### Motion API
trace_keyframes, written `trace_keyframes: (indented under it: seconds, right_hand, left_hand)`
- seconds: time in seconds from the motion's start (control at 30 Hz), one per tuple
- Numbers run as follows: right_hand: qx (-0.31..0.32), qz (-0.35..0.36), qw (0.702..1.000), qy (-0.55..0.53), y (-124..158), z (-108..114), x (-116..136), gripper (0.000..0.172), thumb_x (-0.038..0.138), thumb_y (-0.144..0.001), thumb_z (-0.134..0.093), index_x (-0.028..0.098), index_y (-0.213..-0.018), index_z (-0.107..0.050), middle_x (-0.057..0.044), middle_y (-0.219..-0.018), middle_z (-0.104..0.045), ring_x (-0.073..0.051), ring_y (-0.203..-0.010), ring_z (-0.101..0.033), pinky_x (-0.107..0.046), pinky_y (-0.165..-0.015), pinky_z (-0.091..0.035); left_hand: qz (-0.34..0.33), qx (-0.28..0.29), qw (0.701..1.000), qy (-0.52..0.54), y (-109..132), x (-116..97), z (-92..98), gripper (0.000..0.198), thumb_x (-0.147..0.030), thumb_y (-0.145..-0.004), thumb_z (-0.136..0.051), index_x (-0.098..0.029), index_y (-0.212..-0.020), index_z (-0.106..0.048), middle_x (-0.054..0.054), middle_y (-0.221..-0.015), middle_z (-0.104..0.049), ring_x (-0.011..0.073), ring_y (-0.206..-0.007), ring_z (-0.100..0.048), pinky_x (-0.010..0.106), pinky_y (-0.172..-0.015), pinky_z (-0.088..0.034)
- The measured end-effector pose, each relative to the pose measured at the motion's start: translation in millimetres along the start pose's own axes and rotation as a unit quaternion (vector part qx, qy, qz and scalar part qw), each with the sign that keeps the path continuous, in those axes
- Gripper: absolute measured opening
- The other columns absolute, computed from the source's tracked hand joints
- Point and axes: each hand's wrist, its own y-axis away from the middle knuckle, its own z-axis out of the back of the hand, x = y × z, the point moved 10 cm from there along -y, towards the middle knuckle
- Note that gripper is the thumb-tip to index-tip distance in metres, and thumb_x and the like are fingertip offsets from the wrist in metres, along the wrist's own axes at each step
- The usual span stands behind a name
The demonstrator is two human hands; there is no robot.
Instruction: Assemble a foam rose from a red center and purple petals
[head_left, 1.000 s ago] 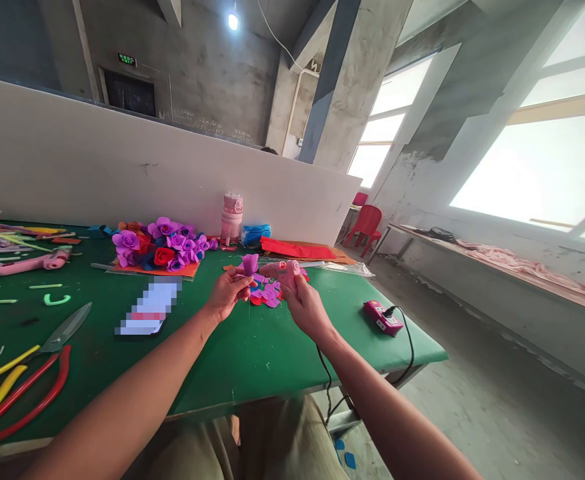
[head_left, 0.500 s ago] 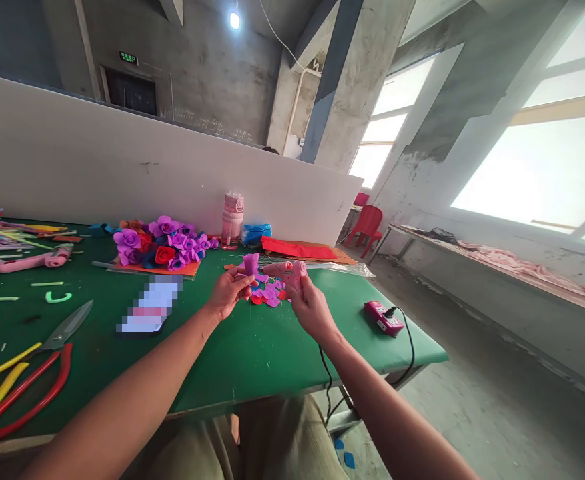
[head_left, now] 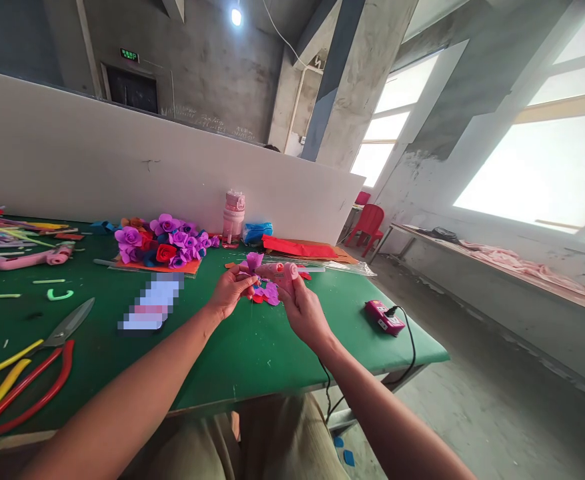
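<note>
My left hand [head_left: 228, 293] pinches a small purple foam rose bud [head_left: 255, 261] by its thin stem above the green table [head_left: 232, 353]. My right hand [head_left: 303, 308] is wrapped round a pink glue gun [head_left: 279, 271], whose nozzle points left and meets the bud. Loose purple and red foam petals [head_left: 268, 293] lie on the table just behind both hands. The gun's black cord [head_left: 328, 387] drops over the table's front edge.
A pile of finished purple, red and blue foam roses [head_left: 165, 241] lies at the back. A pink bottle [head_left: 233, 219] stands by the white partition. Red-handled shears [head_left: 32, 373] and yellow sticks lie front left. A pink power strip [head_left: 383, 317] sits right. A second pink glue gun [head_left: 35, 257] lies far left.
The glue gun in my right hand has moved left until its nozzle reaches the purple bud. My left hand has barely moved.
</note>
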Motion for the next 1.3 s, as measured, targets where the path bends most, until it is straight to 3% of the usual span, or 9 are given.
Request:
trace_keyframes:
  seconds: [0.7,1.3]
  right_hand:
    - [0.018,-0.013,0.999,0.047,-1.9,-8.6,5.3,0.033,0.031,-0.092,-0.037,0.017,-0.118,-0.052,-0.01,-0.093,-0.071,-0.024,-0.075,-0.064,-0.029,-0.06,-0.041]
    - [0.017,-0.003,0.999,0.028,-3.7,-9.8,0.8,0.046,0.031,-0.092,-0.039,0.018,-0.135,-0.045,-0.012,-0.109,-0.07,-0.026,-0.086,-0.068,-0.035,-0.073,-0.051]
  left_hand:
    - [0.003,0.008,1.0,-0.008,0.2,0.8,-1.0,0.042,-0.029,-0.058,-0.08,-0.017,-0.087,-0.052,0.0,-0.065,-0.07,0.0096,-0.046,-0.056,0.023,-0.045,-0.045]
    - [-0.004,0.021,1.0,-0.014,-1.1,1.8,-2.9,0.039,-0.03,-0.058,-0.081,-0.017,-0.083,-0.054,0.0,-0.064,-0.069,0.0101,-0.046,-0.057,0.022,-0.044,-0.045]
